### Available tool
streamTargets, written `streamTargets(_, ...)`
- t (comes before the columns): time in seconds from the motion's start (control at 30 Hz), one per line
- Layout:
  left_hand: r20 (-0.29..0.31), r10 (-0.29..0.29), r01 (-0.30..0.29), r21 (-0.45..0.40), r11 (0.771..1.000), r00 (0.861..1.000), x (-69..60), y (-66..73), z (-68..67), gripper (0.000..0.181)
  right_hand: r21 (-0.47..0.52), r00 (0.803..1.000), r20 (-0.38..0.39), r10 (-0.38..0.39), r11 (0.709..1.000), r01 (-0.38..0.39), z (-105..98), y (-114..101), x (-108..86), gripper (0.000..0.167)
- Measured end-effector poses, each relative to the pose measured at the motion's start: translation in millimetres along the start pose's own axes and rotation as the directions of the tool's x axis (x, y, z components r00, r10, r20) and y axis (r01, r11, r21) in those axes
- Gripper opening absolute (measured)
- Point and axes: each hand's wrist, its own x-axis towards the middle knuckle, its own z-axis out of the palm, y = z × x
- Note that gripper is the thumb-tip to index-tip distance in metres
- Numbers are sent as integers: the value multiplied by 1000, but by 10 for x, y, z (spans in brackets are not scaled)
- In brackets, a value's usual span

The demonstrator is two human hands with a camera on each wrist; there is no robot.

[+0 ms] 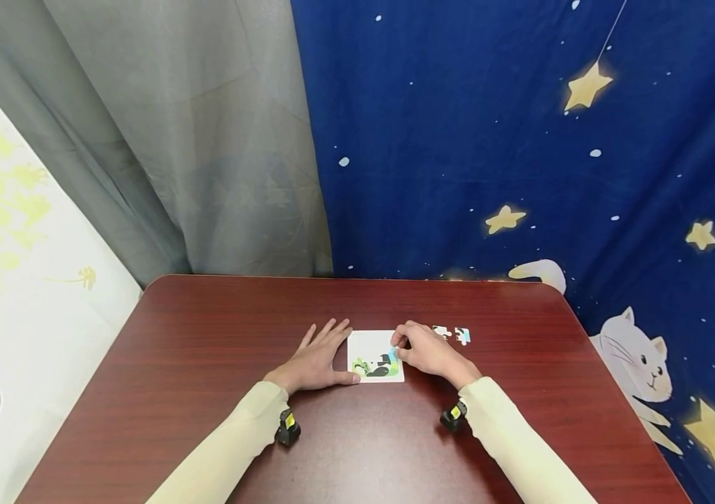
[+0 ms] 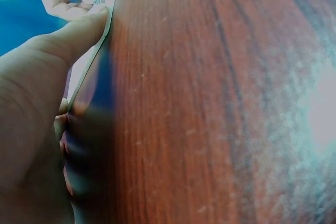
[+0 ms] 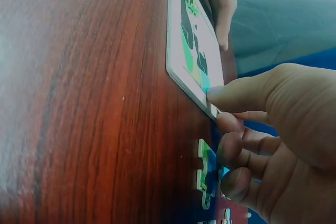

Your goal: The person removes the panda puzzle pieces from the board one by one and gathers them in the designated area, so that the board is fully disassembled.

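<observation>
A white square puzzle board [image 1: 370, 339] lies on the table, with a partly assembled black, white and green picture [image 3: 191, 40] in its lower part. My left hand [image 1: 316, 360] is spread flat at the board's left side. Its thumb [image 2: 86, 27] rests on the near left corner. At the right edge my right hand [image 1: 429, 350] pinches a light-blue puzzle piece [image 1: 393, 350] against the board, thumb and forefinger close together. In the right wrist view its thumb [image 3: 241, 93] presses at the blue part, and the other fingers curl beside the edge. The fingers hide most of that piece.
Loose puzzle pieces [image 1: 463, 336] lie on the table just right of the right hand; one green-edged loose piece [image 3: 205, 174] shows below the fingers in the right wrist view. The reddish-brown table [image 1: 237, 301] ends at grey and blue curtains [image 1: 433, 175].
</observation>
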Motion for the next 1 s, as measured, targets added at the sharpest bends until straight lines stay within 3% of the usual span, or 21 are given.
streamTargets(0.4,-5,-1,1,-18,1000,1000,11,-24,18,111,43,997,74,24,999,-28,-15,-30,19,24)
streamTargets(0.57,23,-26,25,22,999,999,2,29,-23,107,61,997,71,41,997,-45,7,-14,36,27)
streamTargets(0.7,30,-35,34,40,999,999,0,40,-31,106,80,998,65,28,996,-33,12,-10,38,29)
streamTargets(1.0,13,-28,28,-13,1000,1000,42,-58,54,111,162,994,100,-37,987,21,23,-16,45,26)
